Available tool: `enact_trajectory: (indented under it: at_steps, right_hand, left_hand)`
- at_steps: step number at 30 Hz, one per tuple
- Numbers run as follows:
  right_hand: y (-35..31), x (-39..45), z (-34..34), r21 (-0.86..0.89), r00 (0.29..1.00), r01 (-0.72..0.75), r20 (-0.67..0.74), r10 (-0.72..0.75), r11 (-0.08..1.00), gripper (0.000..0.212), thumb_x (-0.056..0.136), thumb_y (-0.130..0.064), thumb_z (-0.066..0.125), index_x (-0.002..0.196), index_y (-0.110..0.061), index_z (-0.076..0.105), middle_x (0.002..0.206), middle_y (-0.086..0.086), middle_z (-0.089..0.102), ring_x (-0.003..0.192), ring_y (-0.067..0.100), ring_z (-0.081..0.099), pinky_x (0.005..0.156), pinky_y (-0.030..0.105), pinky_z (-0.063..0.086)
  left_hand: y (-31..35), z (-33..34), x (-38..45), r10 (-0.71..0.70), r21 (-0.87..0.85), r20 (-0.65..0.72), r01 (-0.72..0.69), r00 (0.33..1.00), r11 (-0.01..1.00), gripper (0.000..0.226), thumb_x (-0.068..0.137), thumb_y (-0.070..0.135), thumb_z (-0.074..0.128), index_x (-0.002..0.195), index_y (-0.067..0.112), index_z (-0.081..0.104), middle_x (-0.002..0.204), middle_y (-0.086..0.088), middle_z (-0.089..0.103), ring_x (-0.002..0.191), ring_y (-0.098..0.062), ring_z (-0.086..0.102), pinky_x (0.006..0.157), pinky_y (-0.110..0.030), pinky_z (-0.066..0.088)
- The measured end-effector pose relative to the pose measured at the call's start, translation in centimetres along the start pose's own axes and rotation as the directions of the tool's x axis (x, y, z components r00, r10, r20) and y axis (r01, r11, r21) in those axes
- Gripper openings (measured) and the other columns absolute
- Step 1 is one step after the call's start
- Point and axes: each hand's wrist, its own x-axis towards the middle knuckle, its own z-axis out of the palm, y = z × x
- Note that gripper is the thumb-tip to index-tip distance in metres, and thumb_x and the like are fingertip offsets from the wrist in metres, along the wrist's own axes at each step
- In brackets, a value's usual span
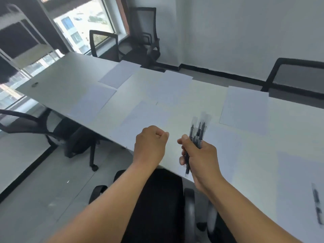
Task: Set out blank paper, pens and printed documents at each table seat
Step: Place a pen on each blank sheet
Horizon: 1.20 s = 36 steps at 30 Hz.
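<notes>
My right hand (198, 158) grips a bundle of black pens (199, 130) with clear caps, held upright above the near edge of the white table (61, 79). My left hand (150, 146) hovers just to the left of it, fingers curled into a fist with nothing in it. Several blank white sheets lie at the seats: one right under my hands (142, 120), one at the left (94, 100), others across the table (121, 73) (172, 88) (245, 109). At the far right a sheet (296, 181) has a single pen (317, 206) lying on it.
A black chair (154, 204) stands directly below me against the table. More black mesh chairs stand at the left (43, 127), at the far side (105, 44) (143, 35) and at the right (296, 76). Windows run along the left wall.
</notes>
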Motion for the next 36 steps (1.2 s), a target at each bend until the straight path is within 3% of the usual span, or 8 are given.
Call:
enact_trajectory:
  at_steps: [3,9,13,15,19,26,32,36]
  right_hand:
    - [-2.0,-2.3,3.4,0.029,0.994,0.049,0.099,-0.052,0.998,0.029,0.104,-0.036,0.069,0.096,-0.01,0.079,0.067,0.002,0.064,0.063,0.023,0.064,0.057,0.036,0.047]
    - [-4.3,-7.0,9.1,0.127,0.956,0.065,0.278,-0.098,0.99,0.033,0.108,-0.034,0.065,0.106,-0.002,0.074,0.077,0.012,0.069,0.071,0.028,0.068,0.08,0.046,0.063]
    - [-4.6,-11.2,11.9,0.064,0.924,0.088,0.369,-0.105,0.994,0.03,0.109,-0.037,0.061,0.108,-0.009,0.073,0.072,0.008,0.064,0.066,0.023,0.065,0.06,0.029,0.054]
    - [-4.5,-13.3,13.4,0.032,0.907,0.127,0.4,-0.13,0.991,0.026,0.108,-0.034,0.062,0.105,-0.011,0.073,0.068,0.003,0.057,0.065,0.021,0.059,0.059,0.026,0.051]
    - [-4.5,-17.8,16.8,-0.023,0.87,0.211,0.46,-0.177,0.977,0.02,0.106,-0.035,0.064,0.1,-0.021,0.077,0.073,0.001,0.058,0.072,0.016,0.061,0.071,0.037,0.051]
    - [-3.3,-26.5,23.1,-0.035,0.819,0.267,0.535,-0.207,0.963,0.02,0.107,-0.042,0.063,0.097,-0.036,0.079,0.075,-0.005,0.059,0.08,0.013,0.061,0.086,0.048,0.062]
    - [-0.7,-35.3,32.1,-0.008,0.785,0.279,0.577,-0.223,0.96,0.022,0.108,-0.034,0.064,0.099,-0.022,0.08,0.071,-0.001,0.052,0.063,0.013,0.05,0.061,0.035,0.047]
    - [0.5,-40.1,36.8,-0.008,0.743,0.253,0.643,-0.189,0.967,0.024,0.108,-0.032,0.066,0.098,-0.016,0.08,0.068,0.004,0.049,0.058,0.016,0.044,0.053,0.033,0.038]
  left_hand:
    - [-0.9,-5.1,-1.9,-0.032,-0.052,-0.106,0.026,0.994,0.998,0.028,0.105,0.034,0.062,0.087,0.016,0.071,0.082,0.001,0.076,0.087,-0.02,0.074,0.081,-0.045,0.063]
    - [-3.0,-12.6,-6.5,-0.105,-0.139,-0.298,0.065,0.949,0.988,0.035,0.106,0.032,0.061,0.092,0.004,0.074,0.083,-0.015,0.077,0.079,-0.03,0.073,0.076,-0.046,0.061]
    - [-5.8,-16.2,-9.8,-0.165,-0.178,-0.366,0.106,0.916,0.978,0.03,0.105,0.035,0.063,0.084,0.017,0.074,0.077,-0.001,0.077,0.078,-0.021,0.075,0.076,-0.044,0.064]
    - [-7.2,-18.1,-11.2,-0.166,-0.201,-0.389,0.093,0.906,0.975,0.031,0.105,0.035,0.063,0.082,0.019,0.073,0.076,0.0,0.077,0.076,-0.02,0.076,0.075,-0.044,0.064]
    - [-10.2,-22.2,-14.1,-0.175,-0.266,-0.442,0.057,0.88,0.962,0.03,0.106,0.038,0.064,0.08,0.025,0.072,0.073,0.006,0.076,0.071,-0.014,0.074,0.07,-0.042,0.065]
    - [-16.0,-29.9,-19.6,-0.153,-0.308,-0.479,-0.002,0.864,0.951,0.027,0.106,0.037,0.065,0.084,0.025,0.075,0.077,0.008,0.077,0.078,-0.013,0.076,0.082,-0.042,0.065]
    - [-23.3,-38.5,-25.6,-0.169,-0.321,-0.548,-0.02,0.819,0.947,0.028,0.107,0.037,0.065,0.084,0.024,0.074,0.07,0.006,0.075,0.068,-0.011,0.074,0.07,-0.034,0.064]
    - [-27.4,-43.2,-29.6,-0.201,-0.323,-0.603,-0.006,0.772,0.946,0.031,0.106,0.036,0.066,0.08,0.023,0.074,0.07,0.005,0.075,0.071,-0.014,0.075,0.074,-0.039,0.065]
